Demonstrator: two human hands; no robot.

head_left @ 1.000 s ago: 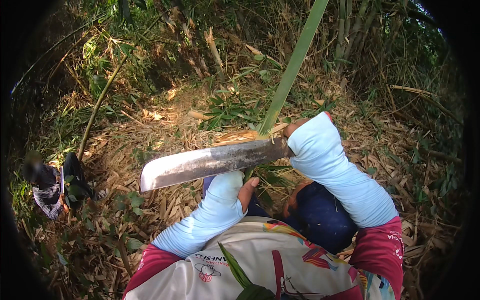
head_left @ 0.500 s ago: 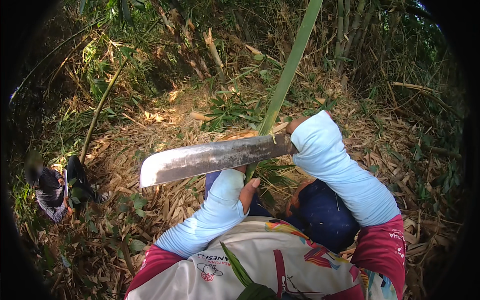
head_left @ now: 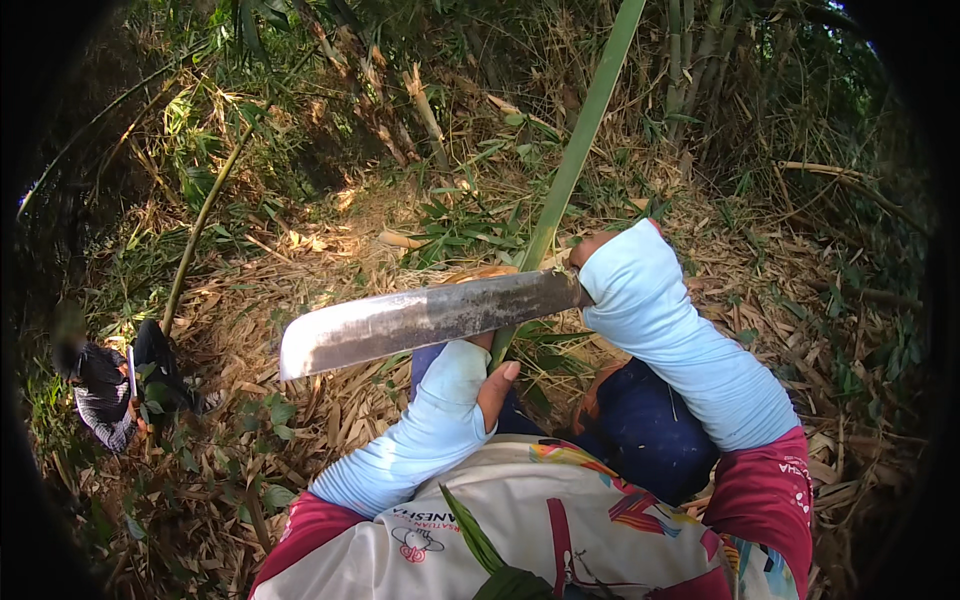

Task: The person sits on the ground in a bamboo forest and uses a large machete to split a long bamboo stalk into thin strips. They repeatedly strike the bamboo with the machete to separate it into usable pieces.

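A broad machete point(head_left: 420, 318) lies crosswise in front of me, its worn, silvery tip toward the left. My right hand point(head_left: 588, 252), in a light blue sleeve, is closed round its handle, which the hand and sleeve mostly hide. Behind the blade rises a long, flat green strip point(head_left: 580, 150), seemingly split bamboo, slanting up and to the right. Below the blade, my left hand point(head_left: 488, 388) grips the strip's lower end, thumb up along it; the blade covers part of these fingers. Blade and strip cross near the handle and appear to touch.
Dry leaves point(head_left: 330, 410) and cut stalks cover the ground round my bent knees point(head_left: 650, 430). A person point(head_left: 105, 390) sits at the far left by a slanting bamboo pole point(head_left: 205, 215). Broken stumps point(head_left: 425, 105) and dense bamboo stand ahead. A green leaf point(head_left: 470, 525) lies on my shirt.
The machete's tip has dipped slightly, and my right hand has shifted very little. My left hand keeps its hold on the strip.
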